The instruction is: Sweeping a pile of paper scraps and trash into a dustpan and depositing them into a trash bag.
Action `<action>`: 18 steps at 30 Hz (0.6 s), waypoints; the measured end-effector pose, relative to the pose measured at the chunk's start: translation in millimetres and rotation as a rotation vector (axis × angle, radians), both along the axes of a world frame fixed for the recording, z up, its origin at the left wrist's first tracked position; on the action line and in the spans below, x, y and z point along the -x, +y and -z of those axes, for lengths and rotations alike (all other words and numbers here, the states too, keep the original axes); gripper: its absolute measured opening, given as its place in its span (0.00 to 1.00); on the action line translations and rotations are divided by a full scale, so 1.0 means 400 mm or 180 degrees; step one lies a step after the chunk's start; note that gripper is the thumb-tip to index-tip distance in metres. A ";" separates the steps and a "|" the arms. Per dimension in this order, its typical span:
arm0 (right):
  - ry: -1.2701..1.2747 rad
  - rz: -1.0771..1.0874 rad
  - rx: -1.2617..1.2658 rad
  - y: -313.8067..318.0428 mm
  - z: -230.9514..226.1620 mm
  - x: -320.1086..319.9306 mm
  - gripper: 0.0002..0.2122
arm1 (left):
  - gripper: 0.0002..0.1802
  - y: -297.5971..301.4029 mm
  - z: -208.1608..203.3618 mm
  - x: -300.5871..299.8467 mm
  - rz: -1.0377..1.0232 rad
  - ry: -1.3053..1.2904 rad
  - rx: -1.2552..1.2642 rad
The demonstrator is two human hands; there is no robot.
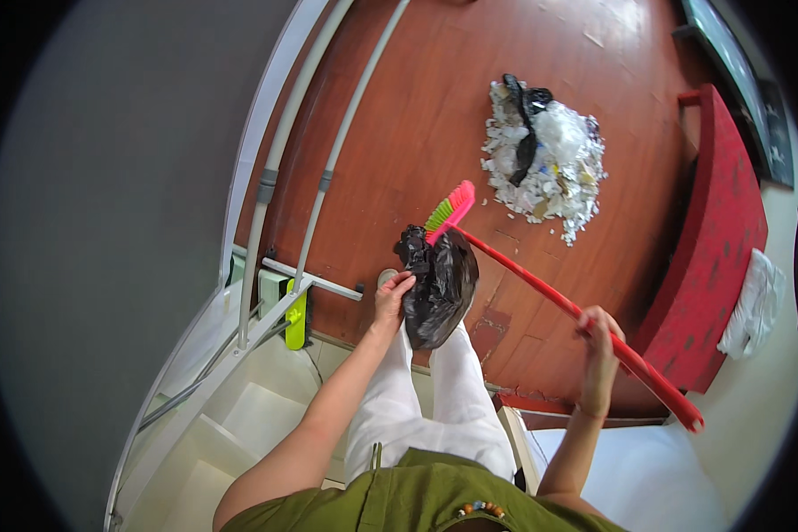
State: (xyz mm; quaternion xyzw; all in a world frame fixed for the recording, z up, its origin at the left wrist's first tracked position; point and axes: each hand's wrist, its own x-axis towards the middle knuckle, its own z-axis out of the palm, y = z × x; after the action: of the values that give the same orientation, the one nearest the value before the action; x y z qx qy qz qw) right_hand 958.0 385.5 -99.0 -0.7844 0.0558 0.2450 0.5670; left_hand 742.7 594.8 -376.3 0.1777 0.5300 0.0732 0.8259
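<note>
My left hand (394, 300) is closed on the gathered edge of a black plastic bag (448, 297), which hangs in front of my legs. The fingers of my right hand (599, 341) wrap round the red handle of a broom (523, 275), held slantwise. Its pink head with green bristles (450, 213) is raised at the top of the bag; whether the two touch I cannot tell. Beyond the bag, a heap of white scraps (550, 164) lies on the reddish wooden floor (399, 133), with crumpled black plastic (525, 133) on top of it.
To the right stands a worn red bench (705, 257), a white plastic bag (754, 306) beside it. A pale metal frame with poles (279, 160) rises on the left, next to a lime-green brush (296, 315). Open white compartments (248, 408) are at lower left.
</note>
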 end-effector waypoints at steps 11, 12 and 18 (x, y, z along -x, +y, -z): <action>-0.0041 -0.0644 -0.0561 -0.108 0.019 0.129 0.11 | 0.13 -0.004 -0.564 -0.095 0.0566 -0.0826 0.0795; -0.0165 -0.0831 -0.0632 -0.081 -0.029 0.141 0.18 | 0.14 -0.018 -0.611 -0.098 0.0648 -0.0769 0.0564; -0.0703 -0.1955 -0.1064 -0.073 0.089 0.190 0.27 | 0.16 -0.100 -0.704 -0.131 0.1662 -0.0936 -0.0055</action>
State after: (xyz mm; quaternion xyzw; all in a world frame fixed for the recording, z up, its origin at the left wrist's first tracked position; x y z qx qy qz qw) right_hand 881.9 356.1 -134.8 -0.6829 -0.2847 0.3235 0.5899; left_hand 795.0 555.0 -94.7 0.3025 0.3405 -0.1122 0.8832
